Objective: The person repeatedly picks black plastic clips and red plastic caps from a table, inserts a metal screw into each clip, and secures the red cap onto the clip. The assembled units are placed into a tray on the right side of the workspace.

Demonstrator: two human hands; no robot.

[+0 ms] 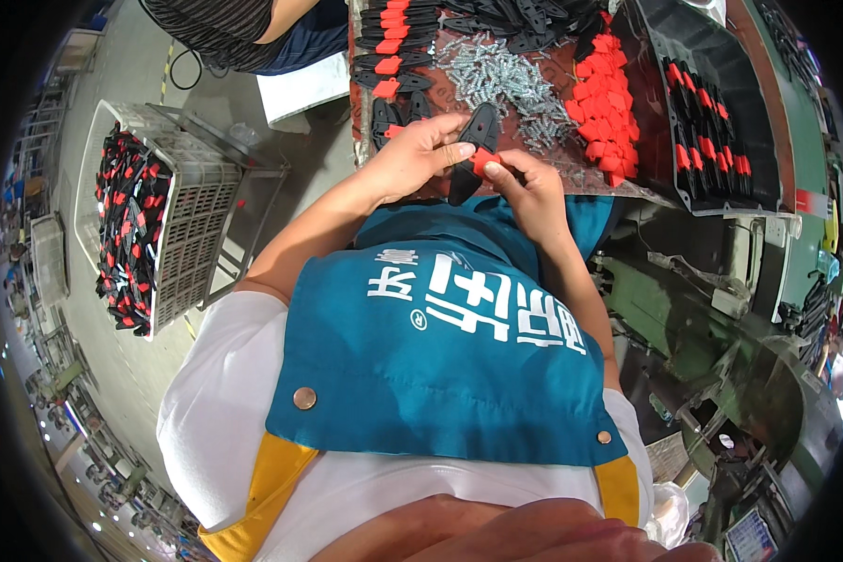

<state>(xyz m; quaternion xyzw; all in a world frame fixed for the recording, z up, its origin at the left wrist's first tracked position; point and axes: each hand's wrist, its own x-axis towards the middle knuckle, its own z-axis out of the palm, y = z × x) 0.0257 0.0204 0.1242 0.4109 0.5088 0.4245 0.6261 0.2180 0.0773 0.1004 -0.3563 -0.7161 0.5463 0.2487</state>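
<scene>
I am holding one black clip (479, 131) in both hands, just right of the top centre of the frame, where it is overlapping the front edge of the table (571, 167). The clip is standing at a tilt, its upper end leaning toward the right of the frame, and a red piece (480, 161) is sitting across its middle. My left hand (412, 159) is gripping it from the left, the thumb lying over the near face and the fingers bending behind, with little gap showing. My right hand (534, 192) is pinching narrowly at the red piece, its thumb pressing there from the right; I cannot tell exactly where the hidden fingertips are resting. Above my hands, a pile of metal springs (496, 80) is lying at upper centre, and a heap of red parts (604, 108) is lying to its right. A row of black-and-red clips (388, 65) is lining the left part of the table, while loose black parts (534, 23) are lying along the top edge. At upper right, a black bin (712, 42) is holding further black-and-red pieces. At left, a pale basket (192, 239) is holding many similar pieces. A co-worker's dark striped clothing (206, 28) is showing at upper left. I am wearing a teal apron (431, 375), which is filling the centre of the frame.
</scene>
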